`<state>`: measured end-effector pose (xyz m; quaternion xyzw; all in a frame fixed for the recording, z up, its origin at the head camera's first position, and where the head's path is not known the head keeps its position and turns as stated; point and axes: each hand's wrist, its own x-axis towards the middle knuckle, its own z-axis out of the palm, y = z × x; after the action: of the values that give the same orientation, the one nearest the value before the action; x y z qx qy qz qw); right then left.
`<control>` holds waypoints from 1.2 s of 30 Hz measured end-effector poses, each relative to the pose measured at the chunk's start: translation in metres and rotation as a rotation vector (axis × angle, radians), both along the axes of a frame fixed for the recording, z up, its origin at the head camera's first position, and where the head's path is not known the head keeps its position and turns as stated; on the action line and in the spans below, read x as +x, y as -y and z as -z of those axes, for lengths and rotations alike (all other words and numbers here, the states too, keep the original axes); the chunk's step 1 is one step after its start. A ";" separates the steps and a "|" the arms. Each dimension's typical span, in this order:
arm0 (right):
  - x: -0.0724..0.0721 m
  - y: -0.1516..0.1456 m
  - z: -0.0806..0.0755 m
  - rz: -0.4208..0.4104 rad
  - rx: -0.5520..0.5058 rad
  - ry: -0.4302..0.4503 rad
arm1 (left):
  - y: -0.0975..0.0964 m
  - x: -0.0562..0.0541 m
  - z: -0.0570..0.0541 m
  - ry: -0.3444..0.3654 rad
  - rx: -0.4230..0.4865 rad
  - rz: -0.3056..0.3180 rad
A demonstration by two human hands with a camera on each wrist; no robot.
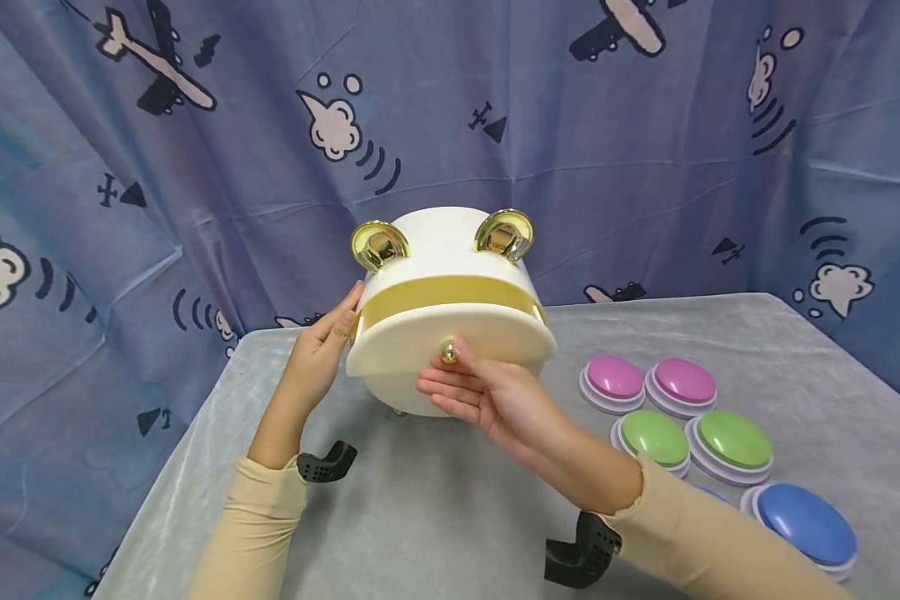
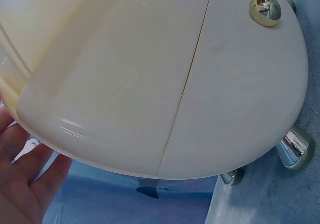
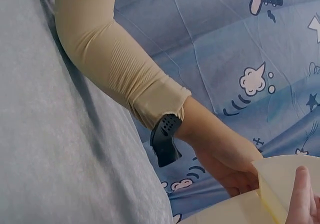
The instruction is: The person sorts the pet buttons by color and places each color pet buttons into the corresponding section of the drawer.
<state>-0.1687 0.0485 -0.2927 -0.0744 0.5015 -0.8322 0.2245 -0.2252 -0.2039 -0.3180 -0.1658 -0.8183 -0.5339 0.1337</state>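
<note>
A white rounded box (image 1: 450, 233) with gold ears stands on the table. Its upper front panel (image 1: 412, 325) tilts outward at the top, baring a gold band (image 1: 450, 292). My right hand (image 1: 498, 396) pinches the small gold knob (image 1: 448, 352) between thumb and index finger, other fingers extended. On the box's left side, my left hand (image 1: 318, 358) presses with fairly straight fingers. The left wrist view shows the left hand (image 2: 30, 174) beside the panel edge, plus a lower knob (image 2: 266, 10) and gold feet (image 2: 296, 146).
To the right lie pink push-lights (image 1: 615, 377), green push-lights (image 1: 735, 439) and a blue one (image 1: 806, 523) on the grey cloth-covered table (image 1: 420, 517). Behind hangs a blue curtain (image 1: 450, 125) with airplane prints. A black bracket (image 1: 328, 461) sits at each wrist.
</note>
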 end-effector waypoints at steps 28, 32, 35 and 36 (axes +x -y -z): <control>0.042 -0.007 0.009 -0.048 0.004 -0.098 | -0.001 0.001 0.000 0.001 -0.018 -0.022; 0.045 -0.008 0.011 -0.065 -0.006 -0.094 | 0.000 0.001 0.000 0.004 -0.017 -0.021; 0.047 -0.007 0.013 -0.069 -0.015 -0.085 | 0.000 0.001 0.000 0.005 -0.021 -0.016; 0.047 -0.007 0.013 -0.072 -0.019 -0.085 | 0.000 0.001 0.000 0.004 -0.020 -0.013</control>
<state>-0.1212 0.0557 -0.3056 -0.1298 0.4999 -0.8243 0.2318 -0.2244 -0.2035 -0.3177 -0.1606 -0.8250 -0.5250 0.1338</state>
